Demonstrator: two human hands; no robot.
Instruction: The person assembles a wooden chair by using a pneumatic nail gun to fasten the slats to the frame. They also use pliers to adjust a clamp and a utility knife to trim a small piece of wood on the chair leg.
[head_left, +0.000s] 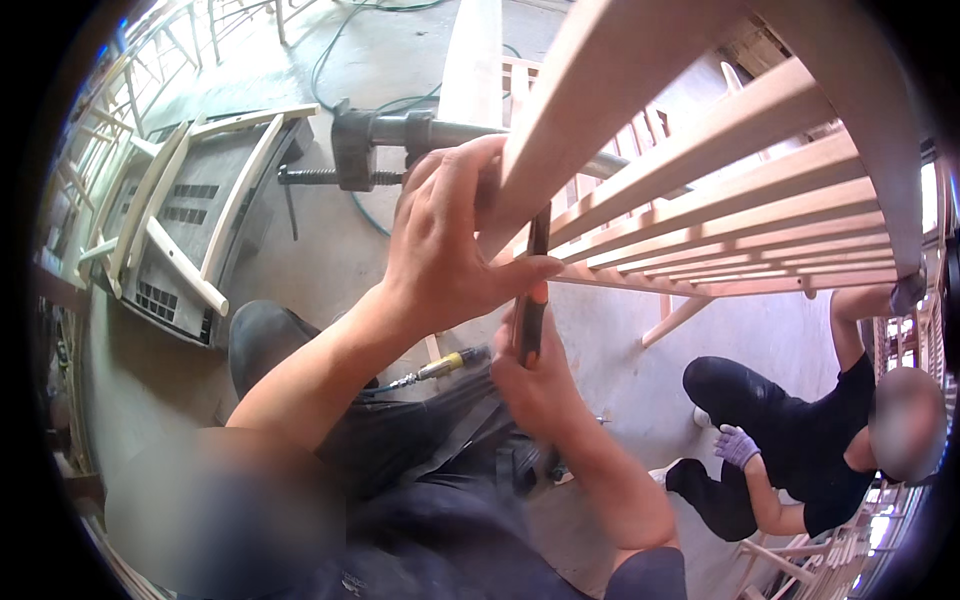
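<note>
A pale wooden slatted frame (620, 90) slants across the upper right. My left hand (435, 235) is closed around its near end, with the thumb stretched across a dark, narrow tool. In my right hand (545, 385), just below, is that dark narrow tool with orange marks (530, 335); its upper end lies against the wood. The exact kind of tool cannot be made out. Beside my left fingers, a metal bar clamp (385, 130) with a threaded screw reaches behind the frame.
A co-worker in black (800, 440) crouches at the right, with a gloved hand (737, 446) low and the other hand up by the frame. Wooden pieces lie on a dark crate (185, 215) at left. A yellow air tool (450, 364) with a hose is near my legs.
</note>
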